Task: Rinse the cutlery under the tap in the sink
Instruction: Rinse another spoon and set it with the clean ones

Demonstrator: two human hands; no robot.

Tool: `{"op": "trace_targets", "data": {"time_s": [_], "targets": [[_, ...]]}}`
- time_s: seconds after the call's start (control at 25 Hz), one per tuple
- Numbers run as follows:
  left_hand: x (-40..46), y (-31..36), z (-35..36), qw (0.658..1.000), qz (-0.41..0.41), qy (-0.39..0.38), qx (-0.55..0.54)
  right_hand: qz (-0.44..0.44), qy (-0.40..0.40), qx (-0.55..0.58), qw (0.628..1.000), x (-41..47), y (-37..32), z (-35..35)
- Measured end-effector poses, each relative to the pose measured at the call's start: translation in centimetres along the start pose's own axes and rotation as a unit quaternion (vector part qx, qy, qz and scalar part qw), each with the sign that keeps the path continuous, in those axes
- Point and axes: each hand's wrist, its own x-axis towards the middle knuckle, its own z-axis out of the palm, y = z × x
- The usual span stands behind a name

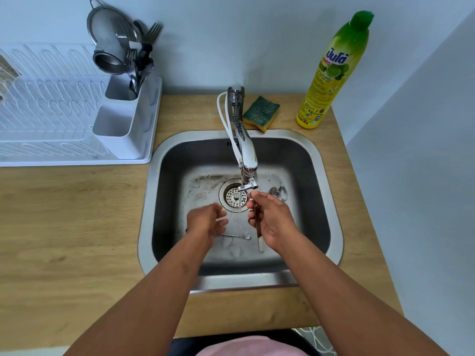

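Gripping a slim steel utensil [257, 227] upright under the tap [248, 173], right hand [273, 222]; left hand [205, 220] loosely open, empty
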Motion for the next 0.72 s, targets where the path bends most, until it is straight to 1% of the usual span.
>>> {"op": "trace_targets", "data": {"time_s": [0.04, 0.12, 0.2, 0.32, 0.44, 0.56, 0.64, 0.72], "targets": [[0.5, -1.4, -0.5, 0.998, -0.047, 0.039, -0.013, -0.004, -0.007, -0.016, 1.0, -0.1, -0.1, 0.2], [1.5, -3.3, -1.4, 0.989, -0.118, 0.083, -0.032, -0.006, -0.021, -0.044, 0.999, -0.2, -0.3, 0.6], [2.6, -4.3, -2.2, 0.982, -0.149, 0.11, -0.041, 0.002, -0.031, -0.056, 0.998, -0.3, -0.2, 1.0], [4.2, -4.4, -2.6, 0.982, -0.14, 0.125, -0.016, 0.008, -0.031, -0.072, 0.997, -0.4, 0.1, 1.5], [4.8, -4.1, -2.2, 0.984, -0.121, 0.133, -0.011, 0.0, -0.005, -0.078, 0.997, -0.1, 0.2, 0.4], [4.6, -4.4, -1.8, 0.983, -0.111, 0.147, -0.011, -0.025, 0.072, -0.088, 0.993, 0.6, 0.3, -1.9], [4.2, -4.9, -1.3, 0.984, -0.082, 0.151, 0.051, -0.042, 0.122, -0.118, 0.985, 1.4, 0.6, -3.2], [3.7, -4.8, -0.9, 0.977, -0.053, 0.168, 0.124, -0.052, 0.168, -0.162, 0.971, 2.6, 0.9, -4.3]]}}
